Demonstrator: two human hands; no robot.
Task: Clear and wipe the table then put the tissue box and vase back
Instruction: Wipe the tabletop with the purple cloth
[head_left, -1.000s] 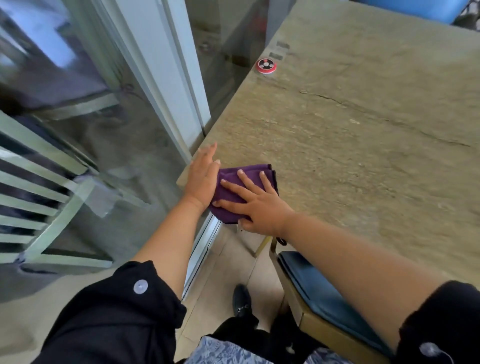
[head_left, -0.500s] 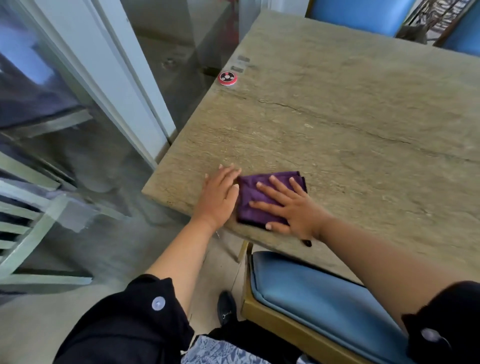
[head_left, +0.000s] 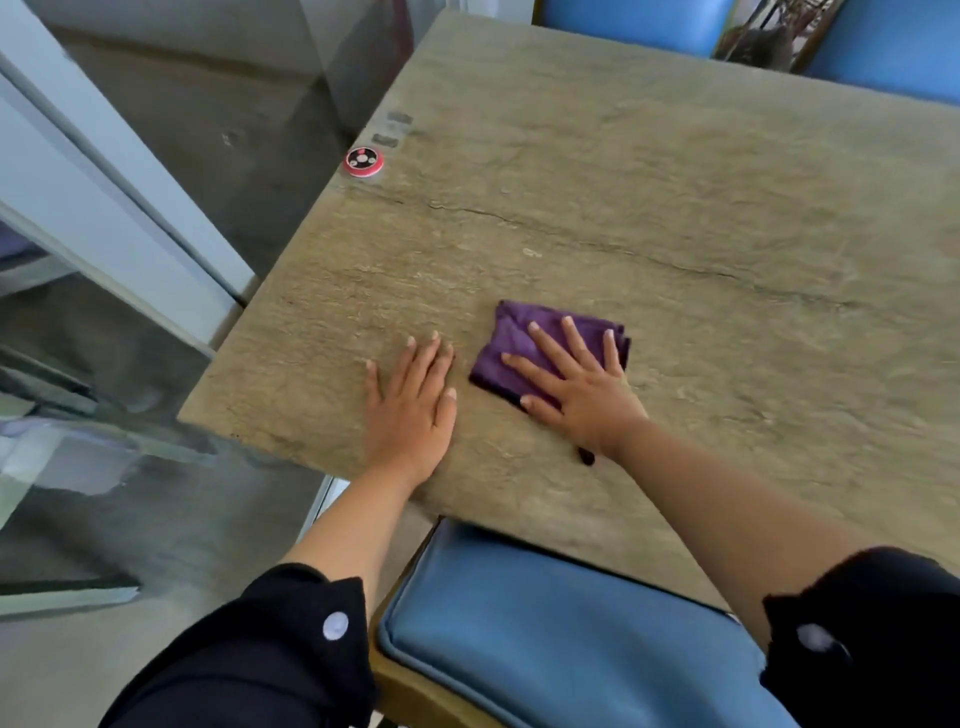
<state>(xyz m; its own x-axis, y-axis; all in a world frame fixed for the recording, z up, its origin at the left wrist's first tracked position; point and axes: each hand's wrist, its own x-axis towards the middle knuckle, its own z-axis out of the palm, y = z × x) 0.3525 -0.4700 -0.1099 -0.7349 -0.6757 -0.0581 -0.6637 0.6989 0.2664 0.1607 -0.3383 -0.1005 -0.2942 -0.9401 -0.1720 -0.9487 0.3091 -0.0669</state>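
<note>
A folded purple cloth (head_left: 511, 338) lies on the stone-look table (head_left: 675, 208), a little in from its near edge. My right hand (head_left: 576, 395) presses flat on the cloth with fingers spread, covering its right half. My left hand (head_left: 410, 410) rests palm down on the bare tabletop just left of the cloth, fingers together, holding nothing. Neither a tissue box nor a vase is in view.
A round red and black call button (head_left: 363, 162) sits at the table's left edge. A blue cushioned chair (head_left: 545, 623) is tucked under the near edge, and two blue chairs (head_left: 639, 21) stand at the far side. A white-framed glass wall (head_left: 104, 208) runs along the left.
Both hands and the cloth have slid away from the table's near left corner, farther onto the tabletop and to the right. My left hand has drawn apart from the cloth.
</note>
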